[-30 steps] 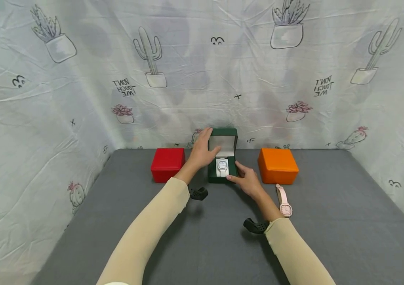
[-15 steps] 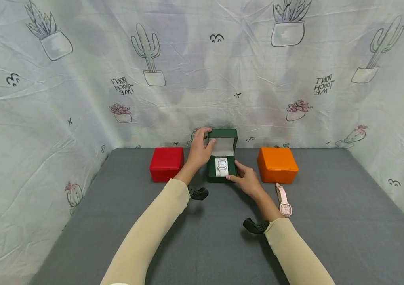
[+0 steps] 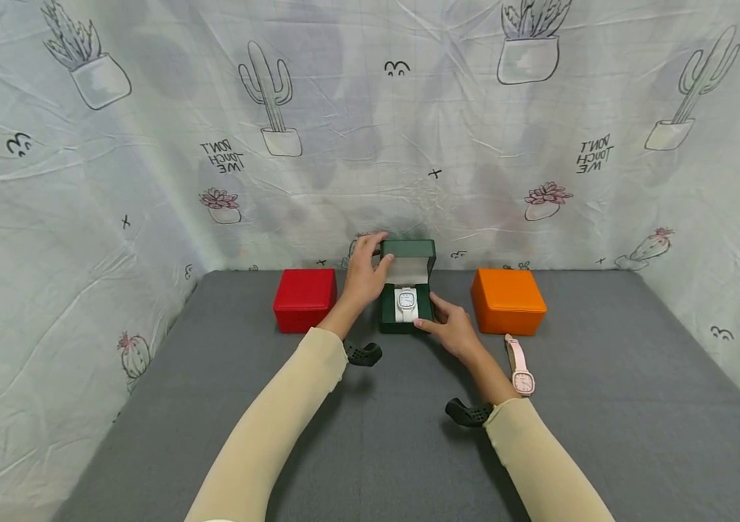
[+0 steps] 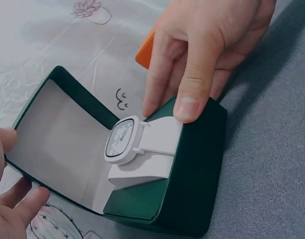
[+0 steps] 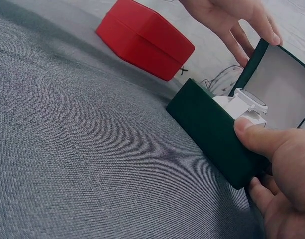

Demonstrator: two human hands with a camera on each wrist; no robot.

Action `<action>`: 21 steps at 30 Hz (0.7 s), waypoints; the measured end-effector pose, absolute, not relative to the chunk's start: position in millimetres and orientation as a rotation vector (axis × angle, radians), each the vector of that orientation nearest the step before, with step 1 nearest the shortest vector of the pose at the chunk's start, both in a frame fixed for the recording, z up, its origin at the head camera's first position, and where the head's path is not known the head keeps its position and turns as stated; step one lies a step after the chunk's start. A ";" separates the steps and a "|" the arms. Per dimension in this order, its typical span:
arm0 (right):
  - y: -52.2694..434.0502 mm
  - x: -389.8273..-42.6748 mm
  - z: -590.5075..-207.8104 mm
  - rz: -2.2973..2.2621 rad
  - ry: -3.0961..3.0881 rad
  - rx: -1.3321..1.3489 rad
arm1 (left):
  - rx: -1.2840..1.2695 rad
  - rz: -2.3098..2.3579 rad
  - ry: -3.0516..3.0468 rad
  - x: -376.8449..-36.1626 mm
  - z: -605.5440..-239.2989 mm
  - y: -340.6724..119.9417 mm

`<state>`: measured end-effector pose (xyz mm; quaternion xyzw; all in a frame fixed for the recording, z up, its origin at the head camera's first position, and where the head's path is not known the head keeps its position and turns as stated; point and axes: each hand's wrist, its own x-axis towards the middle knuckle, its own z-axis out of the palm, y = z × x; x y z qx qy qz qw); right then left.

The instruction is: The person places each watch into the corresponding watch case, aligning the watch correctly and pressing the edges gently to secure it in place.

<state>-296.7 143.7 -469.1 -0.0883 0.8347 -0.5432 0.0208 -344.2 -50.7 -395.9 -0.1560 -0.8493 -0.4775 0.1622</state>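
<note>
Lid tipped slightly forward; left hand (image 3: 363,272) hides green box's (image 3: 407,319) left side.

red box (image 3: 305,299) | orange box (image 3: 508,301) | pink watch (image 3: 519,365) | cactus-print cloth (image 3: 148,145)

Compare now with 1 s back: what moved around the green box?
The lid of the green box has tipped slightly forward, with the left hand holding its left edge throughout. Nothing was taken up or let go. The right hand stays on the box's front, the white watch inside; red box, orange box and pink watch unmoved.
</note>
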 end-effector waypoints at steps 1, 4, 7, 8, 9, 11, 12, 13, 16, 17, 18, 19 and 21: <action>143.9 -296.5 -469.0 -1.683 2.590 -0.276 | -0.450 -1.362 -2.428 -344.0 -395.7 -51.1; 144.7 -296.4 -469.2 -1.679 2.590 -0.277 | -0.461 -1.395 -2.432 -343.0 -395.4 -52.4; 145.1 -296.7 -469.6 -1.678 2.588 -0.281 | -0.452 -1.480 -2.431 -341.4 -395.7 -54.0; 145.3 -296.7 -469.7 -1.678 2.589 -0.283 | -0.446 -1.513 -2.430 -341.0 -396.1 -54.5; 145.5 -296.6 -469.9 -1.679 2.589 -0.284 | -0.441 -1.538 -2.432 -341.2 -396.7 -55.0; 145.5 -296.7 -470.2 -1.685 2.587 -0.287 | -0.433 -1.566 -2.441 -341.6 -397.8 -55.8; 145.6 -296.8 -470.4 -1.686 2.587 -0.289 | -0.432 -1.571 -2.448 -341.6 -398.0 -56.2; 145.6 -296.9 -470.5 -1.690 2.585 -0.290 | -0.430 -1.571 -2.456 -341.4 -397.9 -56.6; 145.4 -297.1 -471.0 -1.695 2.581 -0.297 | -0.426 -1.563 -2.486 -340.1 -395.8 -58.2; 145.4 -297.1 -471.2 -1.696 2.581 -0.299 | -0.423 -1.558 -2.501 -339.6 -395.0 -59.0; 145.3 -297.2 -471.4 -1.699 2.579 -0.301 | -0.419 -1.556 -2.518 -338.9 -394.0 -59.8; 145.4 -297.1 -471.5 -1.700 2.581 -0.304 | -0.413 -1.549 -2.539 -338.7 -393.4 -60.7; 145.2 -294.8 -467.3 -1.699 2.579 -0.311 | -0.405 -1.539 -2.576 -338.3 -392.7 -62.3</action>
